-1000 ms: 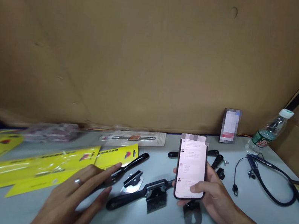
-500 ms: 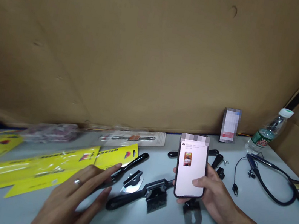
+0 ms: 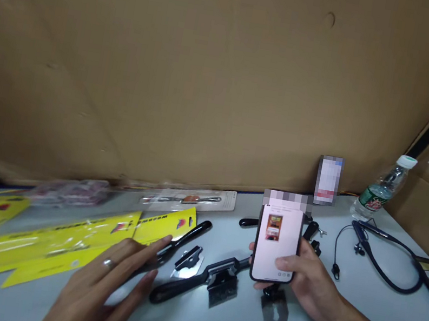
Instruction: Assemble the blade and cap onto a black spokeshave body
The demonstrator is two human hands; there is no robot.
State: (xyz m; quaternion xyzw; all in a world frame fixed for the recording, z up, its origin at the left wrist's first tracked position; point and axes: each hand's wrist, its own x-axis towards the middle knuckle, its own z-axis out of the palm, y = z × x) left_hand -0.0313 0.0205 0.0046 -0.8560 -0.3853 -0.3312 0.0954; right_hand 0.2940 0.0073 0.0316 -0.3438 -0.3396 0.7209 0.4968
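My right hand (image 3: 315,284) is wrapped round a smartphone (image 3: 269,254), its thumb on the lit screen, which shows a small orange picture. My left hand (image 3: 102,278), with a ring on one finger, reaches over the table with its fingers stretched out and apart. Under its index finger lies a black-handled spokeshave (image 3: 192,233), partly hidden by the hand. Beside it rests a loose metal blade with a black cap (image 3: 189,261). Closer to me lies another black spokeshave (image 3: 180,290), its far end hidden behind the phone. A dark slotted blade (image 3: 274,313) sits below the phone.
Yellow cards in clear packaging (image 3: 62,236) spread over the left side. A blister-packed tool (image 3: 191,199) lies at the back. A second phone (image 3: 327,179) leans on the cardboard wall (image 3: 213,72). At right are a water bottle (image 3: 377,196) and a neckband earphone (image 3: 387,280).
On the phone the page has shifted slightly and small icons now show at its bottom. The phone sits slightly farther right in view. My left hand has hardly moved.
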